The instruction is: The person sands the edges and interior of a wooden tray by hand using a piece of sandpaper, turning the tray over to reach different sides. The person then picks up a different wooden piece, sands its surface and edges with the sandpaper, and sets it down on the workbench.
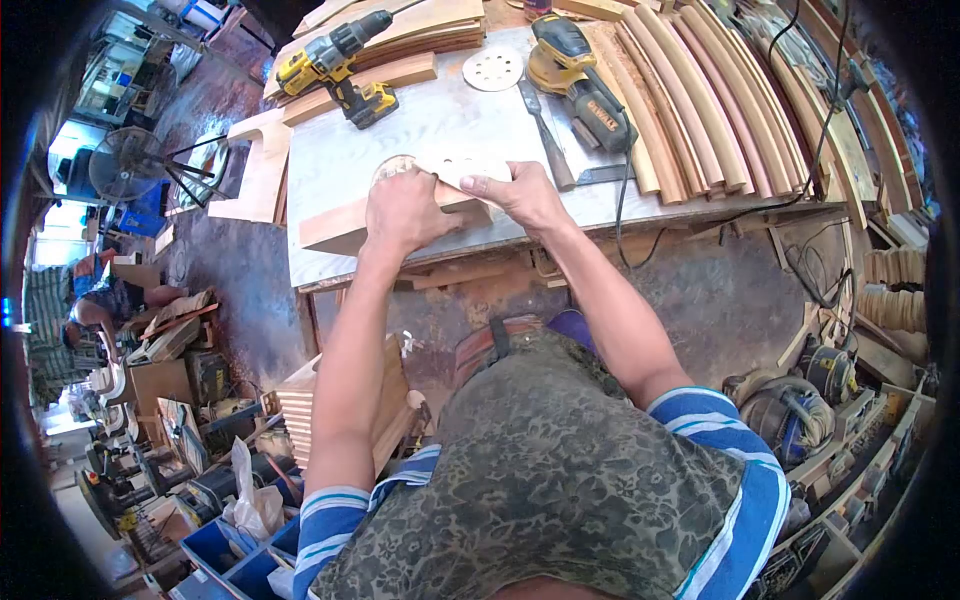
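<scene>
Both hands meet above the front of the workbench, over a wooden block (335, 226). My left hand (405, 212) is closed, its fingers curled round the left side of a pale sanding disc (458, 168) with small holes; a tan edge shows beyond the knuckles. My right hand (525, 202) pinches the disc's right side, thumb on top. Part of the disc is hidden by the fingers. Behind the hands lies another perforated sanding disc (493, 69). To the right are a flat steel chisel-like tool (548, 135) and a yellow-and-black sander (580, 80).
A yellow cordless drill (345, 68) lies at the back left, beside stacked boards (415, 30). Curved wooden strips (690, 100) fill the bench's right side. The sander's black cable (622, 205) hangs over the front edge. A person (105, 300) bends at the far left, near a fan (127, 163).
</scene>
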